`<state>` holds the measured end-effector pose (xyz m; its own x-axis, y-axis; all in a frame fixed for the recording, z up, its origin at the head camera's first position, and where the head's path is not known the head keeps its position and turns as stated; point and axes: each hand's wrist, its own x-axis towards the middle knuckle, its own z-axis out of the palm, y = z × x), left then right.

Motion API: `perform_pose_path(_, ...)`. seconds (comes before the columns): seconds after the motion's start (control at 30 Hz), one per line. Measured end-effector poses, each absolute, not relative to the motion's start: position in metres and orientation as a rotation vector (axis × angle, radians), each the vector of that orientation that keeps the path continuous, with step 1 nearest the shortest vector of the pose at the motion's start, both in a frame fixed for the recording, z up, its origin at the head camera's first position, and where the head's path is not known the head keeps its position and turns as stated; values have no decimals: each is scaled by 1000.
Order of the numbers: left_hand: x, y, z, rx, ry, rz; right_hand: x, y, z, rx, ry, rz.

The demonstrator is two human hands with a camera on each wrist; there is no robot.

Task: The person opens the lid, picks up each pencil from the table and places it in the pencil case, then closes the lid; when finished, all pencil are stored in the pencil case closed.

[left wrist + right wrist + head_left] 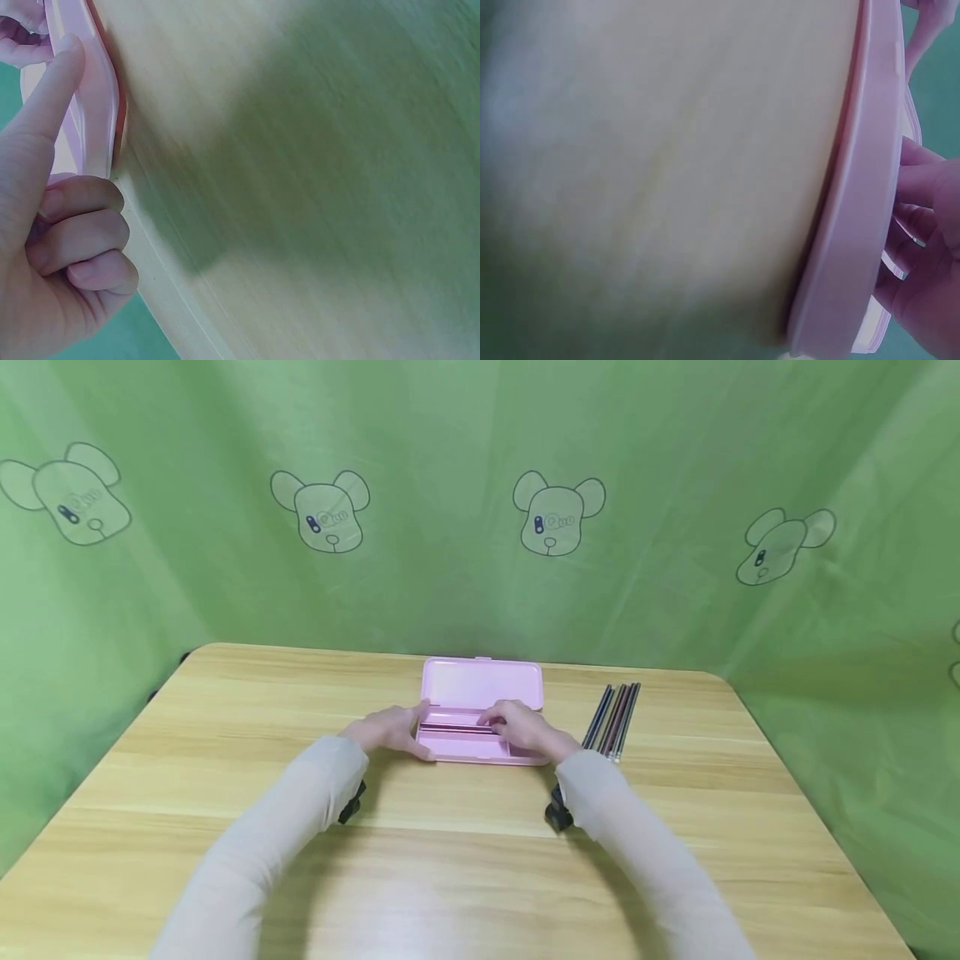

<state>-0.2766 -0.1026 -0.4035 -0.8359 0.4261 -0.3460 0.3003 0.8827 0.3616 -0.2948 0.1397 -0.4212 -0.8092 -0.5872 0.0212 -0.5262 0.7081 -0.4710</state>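
A: Pencil case (480,710) position?
B: Open, mid-desk (225,752), lid up. Pens (615,718) lie just right of it.
A: Hands?
B: Left hand (390,731) grips the case's left end, forefinger along the edge. Right hand (521,728) reaches into the tray; grasp cannot be told.

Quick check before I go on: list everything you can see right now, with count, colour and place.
pencil case: one, pink, lid open, at the table's far middle.
pencils: a bundle of several, dark, lying on the table right of the case; exact count unclear.
table: one, light wood.
backdrop: one, green cloth with bear prints, behind and beside the table.
left hand: at the case's left end, thumb along its rim, other fingers curled.
right hand: over the case's tray, fingers reaching in; what they hold is hidden.
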Motion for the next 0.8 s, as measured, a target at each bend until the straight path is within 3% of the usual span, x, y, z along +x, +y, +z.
perform_pose_path(0.8,-277,-102,-405,535,2636,391,-286,162,-419,-843,2645,-1142)
